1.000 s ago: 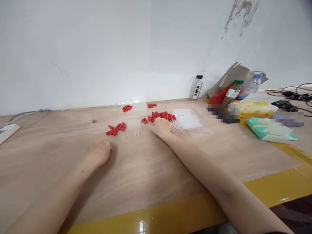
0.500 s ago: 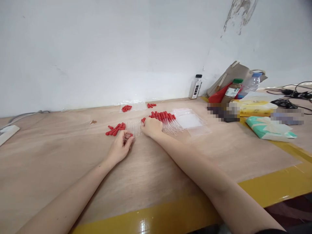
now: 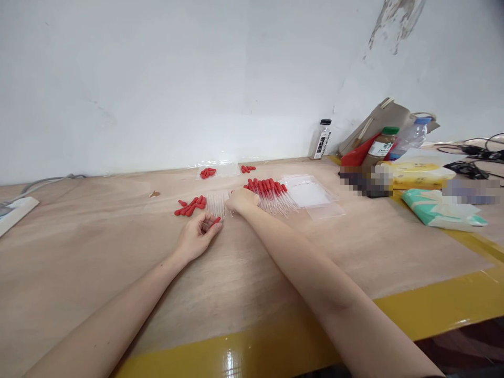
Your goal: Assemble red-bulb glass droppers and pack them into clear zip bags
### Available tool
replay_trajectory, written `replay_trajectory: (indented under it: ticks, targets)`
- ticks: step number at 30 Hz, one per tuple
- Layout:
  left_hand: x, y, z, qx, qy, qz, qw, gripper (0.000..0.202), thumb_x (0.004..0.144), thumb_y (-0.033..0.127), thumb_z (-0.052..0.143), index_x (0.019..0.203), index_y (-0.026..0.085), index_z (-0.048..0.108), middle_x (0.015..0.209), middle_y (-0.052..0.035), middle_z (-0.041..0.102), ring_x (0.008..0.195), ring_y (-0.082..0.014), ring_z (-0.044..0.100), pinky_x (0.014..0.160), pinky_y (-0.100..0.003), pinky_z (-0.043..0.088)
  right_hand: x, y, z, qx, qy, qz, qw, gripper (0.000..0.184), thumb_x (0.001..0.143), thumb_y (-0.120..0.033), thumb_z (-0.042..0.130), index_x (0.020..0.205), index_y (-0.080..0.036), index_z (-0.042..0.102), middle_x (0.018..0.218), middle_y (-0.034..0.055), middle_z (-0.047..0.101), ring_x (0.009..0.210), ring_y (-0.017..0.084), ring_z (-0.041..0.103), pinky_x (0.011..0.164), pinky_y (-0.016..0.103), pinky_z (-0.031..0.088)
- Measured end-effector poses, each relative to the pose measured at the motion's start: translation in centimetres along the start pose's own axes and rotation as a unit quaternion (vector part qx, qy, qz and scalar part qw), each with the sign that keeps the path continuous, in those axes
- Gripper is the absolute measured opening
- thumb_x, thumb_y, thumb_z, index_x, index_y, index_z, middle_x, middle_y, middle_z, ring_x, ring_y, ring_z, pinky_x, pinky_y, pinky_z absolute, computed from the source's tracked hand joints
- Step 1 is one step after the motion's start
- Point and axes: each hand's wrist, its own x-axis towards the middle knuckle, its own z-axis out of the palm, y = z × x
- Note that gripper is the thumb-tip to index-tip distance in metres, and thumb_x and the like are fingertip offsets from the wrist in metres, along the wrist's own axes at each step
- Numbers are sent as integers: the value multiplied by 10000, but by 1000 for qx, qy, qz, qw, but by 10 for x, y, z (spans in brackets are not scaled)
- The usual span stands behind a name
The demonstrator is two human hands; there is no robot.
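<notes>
White wall [image 3: 157, 79], peeling at upper right, behind a wood-grain tabletop [image 3: 220, 294] with glossy yellow tape [image 3: 275, 341] along its front edge. Left hand [image 3: 193, 237] pinches one red bulb [image 3: 216, 221] between thumb and fingers, mid-tabletop. Right hand [image 3: 243, 201] has fingers curled down by the clear tubes [image 3: 214, 206]; cannot tell if it grips one.

Versus one second ago: left hand was blurred, nearer the left edge; now at the near end of the tube row, bulb showing. Right hand was over the droppers [image 3: 271, 195]; now mostly off them, shifted left.

Tubes thin, see-through, straight, laid side by side, ends toward the front edge. Bulbs matte, rubbery-looking, elongated. Left of tubes, loose bulbs [image 3: 191, 207] overlap, exact count unclear. Right of tubes, droppers fanned out, each a red bulb on a clear stem, too crowded to count. Beyond them, flat clear plastic bags [image 3: 326, 211], overlapping.

Along back edge: two small red heaps [image 3: 208, 172], one at a clear film [image 3: 227, 169]. Toward back right corner: three bottles [image 3: 321, 140], capped black, green, blue; one beige bag [image 3: 372, 123]; two tissue packs [image 3: 441, 208]; black cables [image 3: 472, 170]. One white strip [image 3: 19, 214] at left edge.
</notes>
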Motion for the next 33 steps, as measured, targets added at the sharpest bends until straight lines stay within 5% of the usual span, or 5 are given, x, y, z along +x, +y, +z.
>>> replay_trajectory:
  ticks: [5, 11, 14, 20, 33]
  targets:
    - [-4, 6, -3, 10, -15, 10, 1000, 188, 825, 364, 454, 871, 185, 488, 631, 33, 528, 510, -98, 502, 516, -221, 400, -21, 33, -13, 7, 54, -110, 992, 194, 778, -263, 476, 843, -142, 613, 881, 109, 643, 842, 214, 594, 686, 291, 422]
    - [-5, 13, 8, 19, -23, 55, 998, 198, 818, 372, 477, 885, 186, 488, 726, 7, 561, 591, -115, 511, 564, -241, 414, -68, 112, -15, 81, 122, -389, 910, 149, 855, -215, 405, 888, -156, 538, 859, 67, 611, 786, 152, 545, 683, 260, 394]
    - [-9, 17, 12, 2, -50, 54, 997, 219, 796, 387, 518, 889, 190, 493, 728, 6, 569, 605, -121, 515, 589, -255, 430, -83, 130, -8, 99, 163, -412, 891, 141, 859, -199, 413, 916, -172, 539, 835, 55, 618, 775, 153, 540, 703, 276, 383]
    - [-14, 16, 15, -18, -68, 70, 995, 239, 803, 376, 523, 953, 192, 552, 801, -13, 605, 683, -137, 558, 638, -271, 455, -86, 122, 3, 94, 169, -433, 880, 119, 852, -185, 426, 896, -173, 535, 834, 41, 622, 756, 140, 541, 712, 280, 348]
    - [-15, 20, 17, -10, -74, 95, 993, 207, 815, 359, 514, 907, 182, 567, 707, 13, 570, 611, -113, 518, 580, -232, 432, -87, 120, 0, 47, 142, -427, 892, 150, 861, -199, 411, 860, -164, 558, 770, 23, 611, 710, 121, 530, 755, 303, 273]
